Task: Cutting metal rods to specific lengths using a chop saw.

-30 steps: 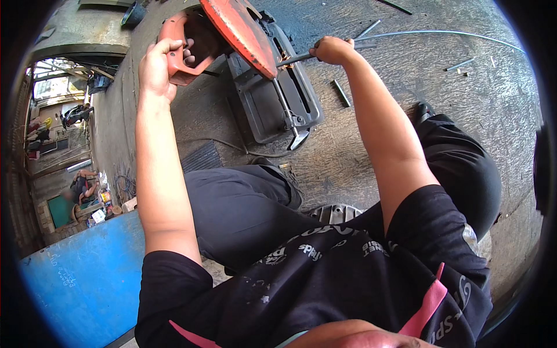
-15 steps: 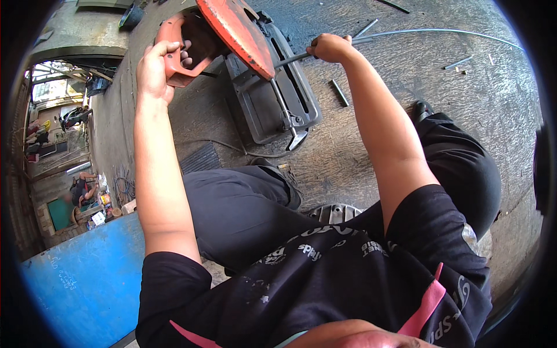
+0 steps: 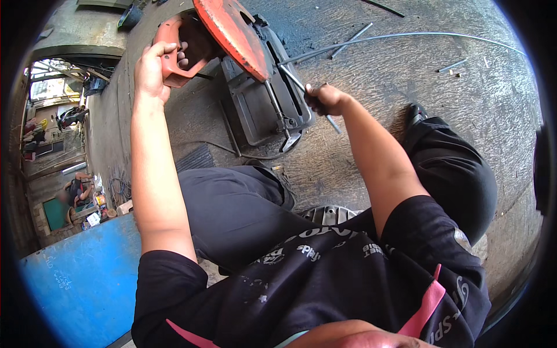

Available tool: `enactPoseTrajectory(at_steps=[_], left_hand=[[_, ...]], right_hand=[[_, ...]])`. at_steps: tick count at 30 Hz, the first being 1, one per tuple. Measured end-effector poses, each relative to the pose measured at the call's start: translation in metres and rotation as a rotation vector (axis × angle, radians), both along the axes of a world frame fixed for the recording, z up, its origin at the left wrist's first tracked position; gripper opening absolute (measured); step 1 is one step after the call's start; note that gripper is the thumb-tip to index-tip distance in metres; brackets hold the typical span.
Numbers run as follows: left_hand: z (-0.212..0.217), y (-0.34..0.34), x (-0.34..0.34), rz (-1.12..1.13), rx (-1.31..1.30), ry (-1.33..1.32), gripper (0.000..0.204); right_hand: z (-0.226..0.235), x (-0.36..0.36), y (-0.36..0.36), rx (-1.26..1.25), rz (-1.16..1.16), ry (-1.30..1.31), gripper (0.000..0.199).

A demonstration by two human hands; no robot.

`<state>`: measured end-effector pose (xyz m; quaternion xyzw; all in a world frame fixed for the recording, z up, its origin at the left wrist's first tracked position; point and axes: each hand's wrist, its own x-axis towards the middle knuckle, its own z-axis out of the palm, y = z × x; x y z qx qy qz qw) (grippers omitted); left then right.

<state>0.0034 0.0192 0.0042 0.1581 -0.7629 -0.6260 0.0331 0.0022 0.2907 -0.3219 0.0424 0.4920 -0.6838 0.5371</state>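
My left hand [image 3: 152, 74] is closed around the orange D-shaped handle [image 3: 172, 53] of a cut-off saw, beside its orange blade guard [image 3: 233, 39]. The saw's dark grey base [image 3: 255, 116] rests on the floor, with a clamp screw [image 3: 276, 110] along it. In my right hand [image 3: 328, 98] is a short, thin metal rod [image 3: 296, 78], slanting from near the saw guard down past my fingers. Just beyond that hand, a long thin metal rod [image 3: 406, 35] stretches from the saw to the right, crossing a shorter loose rod [image 3: 355, 38].
Short offcuts [image 3: 452, 65] lie on the rough floor at right, and a dark bar [image 3: 383, 7] at the top. A cable [image 3: 232, 152] runs by the saw. A blue panel [image 3: 87, 278] stands at lower left. Another person [image 3: 78, 188] sits among clutter at far left.
My right hand has let go of the long rod, moved slightly down and left, and now holds a short rod. My left hand keeps its grip on the saw handle.
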Motion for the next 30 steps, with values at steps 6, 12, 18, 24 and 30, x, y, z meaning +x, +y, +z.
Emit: enactPoseTrajectory(at_steps=[6,12,18,24,30], left_hand=[[0.000,0.000,0.000,-0.002,0.007,-0.005,0.030],[0.000,0.000,0.000,0.006,0.001,0.000,0.030],[0.000,0.000,0.001,0.003,0.004,0.000,0.030],[-0.001,0.001,0.001,0.015,-0.007,0.008,0.030],[-0.001,0.000,0.000,0.020,-0.009,0.002,0.030]], right_hand=[[-0.007,0.027,-0.024,-0.421,-0.024,-0.345,0.045],[-0.003,0.032,-0.036,-0.373,0.067,-0.281,0.047],[-0.001,0.033,-0.039,-0.314,0.001,-0.225,0.045],[-0.009,0.029,-0.039,-0.213,-0.062,-0.115,0.042],[-0.021,0.025,-0.037,-0.135,-0.080,0.048,0.041]])
